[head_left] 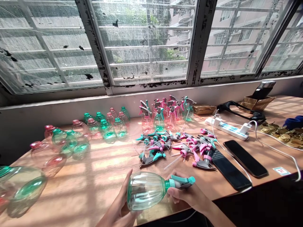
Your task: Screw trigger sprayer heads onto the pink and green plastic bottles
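Observation:
A clear green spray bottle [145, 190] lies sideways in front of me over the near table edge. My left hand [119, 205] cups its base, fingers curled round the body. My right hand [187, 196] is closed round the bottle's neck, where a teal and grey trigger head [182, 181] sits. Beyond them a heap of loose pink and teal trigger heads [176, 146] lies mid-table.
Empty green and pink bottles [104, 127] stand at the left and back; several finished sprayers [165, 115] stand under the window. Two dark phones [236, 165], a white power strip [228, 128] with cables, a cardboard box [257, 101] and gold caps [286, 135] lie at the right.

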Motion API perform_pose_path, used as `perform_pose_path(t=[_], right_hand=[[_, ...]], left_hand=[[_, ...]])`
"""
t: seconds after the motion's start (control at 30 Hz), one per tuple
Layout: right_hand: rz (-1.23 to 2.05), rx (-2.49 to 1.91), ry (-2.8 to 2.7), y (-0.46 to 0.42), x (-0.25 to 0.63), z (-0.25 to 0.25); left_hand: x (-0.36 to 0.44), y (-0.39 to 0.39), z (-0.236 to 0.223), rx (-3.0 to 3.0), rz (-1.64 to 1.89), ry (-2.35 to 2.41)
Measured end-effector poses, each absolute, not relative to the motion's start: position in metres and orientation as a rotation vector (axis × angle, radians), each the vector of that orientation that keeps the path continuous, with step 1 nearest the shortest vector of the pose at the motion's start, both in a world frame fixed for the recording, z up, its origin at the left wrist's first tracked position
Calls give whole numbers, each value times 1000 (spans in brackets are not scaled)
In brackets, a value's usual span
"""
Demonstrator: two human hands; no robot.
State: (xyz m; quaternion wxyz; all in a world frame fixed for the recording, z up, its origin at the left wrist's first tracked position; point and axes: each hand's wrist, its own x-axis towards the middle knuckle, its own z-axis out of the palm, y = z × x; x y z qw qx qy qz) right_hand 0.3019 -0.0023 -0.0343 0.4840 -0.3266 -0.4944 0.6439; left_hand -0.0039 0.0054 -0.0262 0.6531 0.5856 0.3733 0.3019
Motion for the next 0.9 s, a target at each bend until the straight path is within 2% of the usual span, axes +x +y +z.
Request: perform_pose_path(t=[0.73,0.9], right_hand=[[1563,-814,-1209,-2,303,-36],[1558,-812,-1216,0,303,-38]], left_hand=[[-11,8,-38,1291,679,824],[-7,6,-28,1299,683,819]])
